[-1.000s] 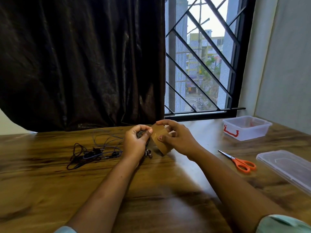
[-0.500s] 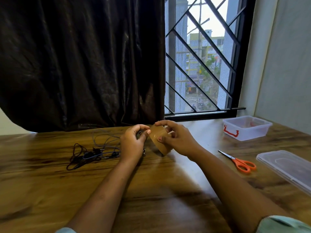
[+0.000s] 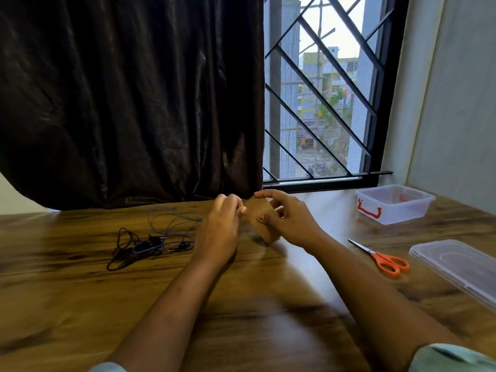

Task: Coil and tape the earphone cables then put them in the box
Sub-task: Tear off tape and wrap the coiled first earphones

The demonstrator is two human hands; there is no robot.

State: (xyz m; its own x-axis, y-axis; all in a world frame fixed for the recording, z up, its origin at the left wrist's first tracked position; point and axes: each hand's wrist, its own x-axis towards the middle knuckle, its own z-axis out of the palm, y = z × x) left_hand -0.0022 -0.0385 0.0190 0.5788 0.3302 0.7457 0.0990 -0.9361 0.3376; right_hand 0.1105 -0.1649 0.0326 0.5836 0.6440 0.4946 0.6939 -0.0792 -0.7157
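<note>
One: Both hands meet over the wooden table; which step is this?

Two: It is the taping step, I judge; the right hand pinches the brown tape roll between the forefinger on top and the thumb on the side; the left hand has its fingers curled just beside the roll, but what they hold is hidden, so I cannot tell.

One: And the earphone cables?

Two: They lie loose in a tangle on the table, left of the left hand, not coiled; whether the left hand holds a coil, I cannot see.

One: What does the next move call for?

Two: Probably to find the free end of the tape and pull out a short strip; the orange scissors lie near the right forearm, ready for the cut.

One: And the containers?

Two: The clear plastic box with a red handle stands open at the far right; no cable shows in it, only a reddish shape through the wall; its lid lies apart, beside the scissors.
</note>
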